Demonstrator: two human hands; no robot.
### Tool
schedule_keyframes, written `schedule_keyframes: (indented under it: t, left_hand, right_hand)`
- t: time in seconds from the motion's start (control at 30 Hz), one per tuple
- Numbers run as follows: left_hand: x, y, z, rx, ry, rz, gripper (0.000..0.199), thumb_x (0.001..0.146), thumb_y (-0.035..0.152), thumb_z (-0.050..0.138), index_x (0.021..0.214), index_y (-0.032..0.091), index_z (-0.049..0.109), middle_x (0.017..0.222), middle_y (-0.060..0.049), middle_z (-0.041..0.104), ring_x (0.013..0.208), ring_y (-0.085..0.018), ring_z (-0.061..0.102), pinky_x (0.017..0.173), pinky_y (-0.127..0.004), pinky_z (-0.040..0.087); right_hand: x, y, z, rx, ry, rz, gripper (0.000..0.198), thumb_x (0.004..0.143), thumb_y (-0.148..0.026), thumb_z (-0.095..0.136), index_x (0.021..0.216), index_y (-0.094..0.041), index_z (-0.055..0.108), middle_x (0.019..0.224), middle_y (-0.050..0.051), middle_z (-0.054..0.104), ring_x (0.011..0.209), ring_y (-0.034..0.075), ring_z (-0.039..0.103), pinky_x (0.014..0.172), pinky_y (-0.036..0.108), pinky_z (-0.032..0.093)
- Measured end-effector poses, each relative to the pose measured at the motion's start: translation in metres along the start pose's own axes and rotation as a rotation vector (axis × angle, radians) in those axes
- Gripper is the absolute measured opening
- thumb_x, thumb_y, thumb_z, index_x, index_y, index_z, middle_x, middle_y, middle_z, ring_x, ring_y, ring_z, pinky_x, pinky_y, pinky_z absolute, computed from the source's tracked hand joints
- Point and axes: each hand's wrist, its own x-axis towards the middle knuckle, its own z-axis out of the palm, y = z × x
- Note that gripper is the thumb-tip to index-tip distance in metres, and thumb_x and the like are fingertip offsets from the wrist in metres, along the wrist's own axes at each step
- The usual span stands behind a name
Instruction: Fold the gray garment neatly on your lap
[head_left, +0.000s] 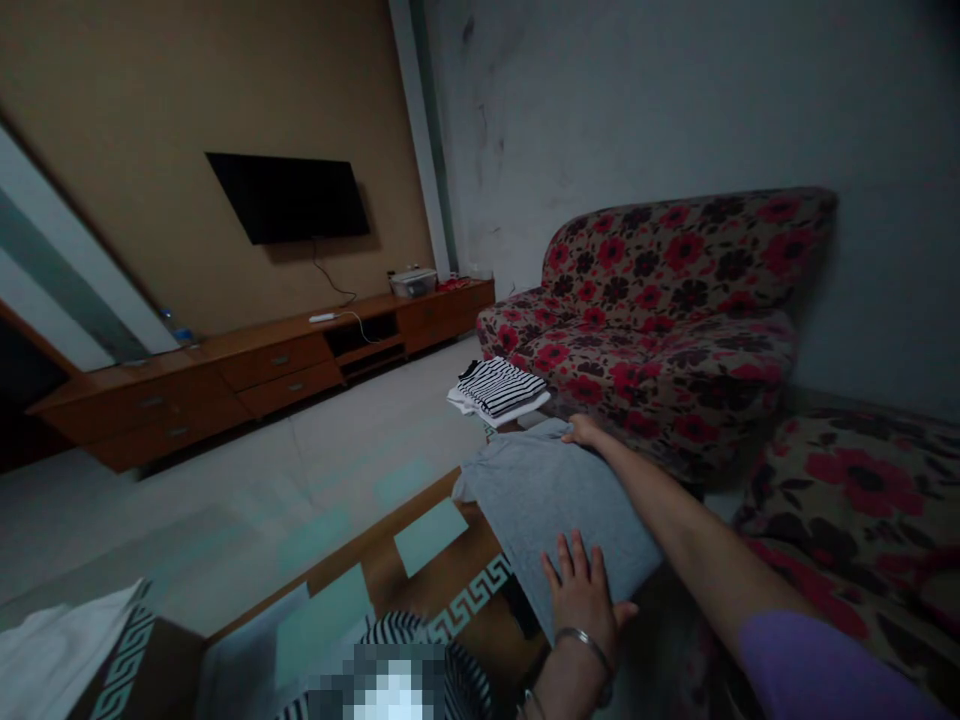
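So the grey garment (551, 500) is spread flat on the worktop (450, 590), that low wooden one with the pale green panels and the key-pattern border. Both hands are on it, well apart from each other. The left hand (581, 600) lies palm down on the near edge of the grey garment, fingers spread and flat, not gripping anything, with a metal bangle (589, 645) on the wrist. The right hand (581, 430) is stretched out to the far edge of the grey garment, resting on the cloth at that corner; can't tell if the fingers are pinching the fabric or only pressing on it, it's too dark and small there.

Just beyond the grey garment, on the far end of the worktop, sits a folded pile with a black and white striped top (501, 388) uppermost. Right of the grey garment, a floral sofa (675, 300) in red and dark flowers, and more of the same floral fabric closer in on the right side. Far left of the grey garment, across the pale floor, a long wooden TV cabinet (247, 375) runs along the wall with a flat TV (289, 197) mounted above it. Near left of the garment, some white cloth (52, 650) at the frame edge.
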Motion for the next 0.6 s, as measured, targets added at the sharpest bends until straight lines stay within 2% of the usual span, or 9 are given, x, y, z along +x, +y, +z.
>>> schedule_keyframes:
  t: [0.17, 0.33, 0.47, 0.6]
  left_hand:
    - [0.068, 0.027, 0.006, -0.095, -0.018, -0.016, 0.068, 0.09, 0.057, 0.035, 0.149, 0.022, 0.032, 0.158, -0.014, 0.009, 0.145, -0.035, 0.006, 0.112, -0.066, 0.008]
    - [0.107, 0.038, -0.004, -0.139, -0.095, 0.067, 0.065, 0.091, 0.046, 0.041, 0.149, 0.02, 0.03, 0.158, -0.015, 0.003, 0.145, -0.035, 0.002, 0.111, -0.067, 0.005]
    - [0.116, 0.042, -0.009, -0.159, -0.105, 0.099, 0.067, 0.09, 0.049, 0.042, 0.15, 0.022, 0.027, 0.159, -0.014, 0.0, 0.145, -0.034, -0.001, 0.112, -0.066, 0.003]
    - [0.104, 0.045, -0.009, -0.155, -0.081, 0.109, 0.07, 0.088, 0.059, 0.041, 0.147, 0.021, 0.035, 0.159, -0.013, 0.002, 0.145, -0.034, -0.001, 0.114, -0.063, 0.004]
  right_hand:
    - [0.065, 0.034, -0.012, -0.02, -0.079, 0.007, 0.034, 0.069, -0.026, 0.076, 0.098, -0.011, 0.069, 0.09, 0.006, 0.067, 0.078, 0.015, 0.059, 0.069, 0.02, 0.042]
    - [0.11, 0.055, -0.011, -0.036, -0.083, 0.004, 0.036, 0.071, -0.029, 0.076, 0.103, -0.015, 0.068, 0.095, 0.007, 0.067, 0.085, 0.016, 0.061, 0.072, 0.02, 0.042]
    - [0.116, 0.058, -0.005, -0.074, -0.04, -0.012, 0.042, 0.074, -0.034, 0.074, 0.111, -0.016, 0.064, 0.106, 0.011, 0.065, 0.097, 0.02, 0.06, 0.081, 0.025, 0.042]
    - [0.093, 0.049, -0.012, -0.129, 0.078, -0.05, 0.056, 0.078, -0.035, 0.071, 0.129, -0.018, 0.053, 0.127, 0.016, 0.052, 0.119, 0.027, 0.047, 0.097, 0.036, 0.036]
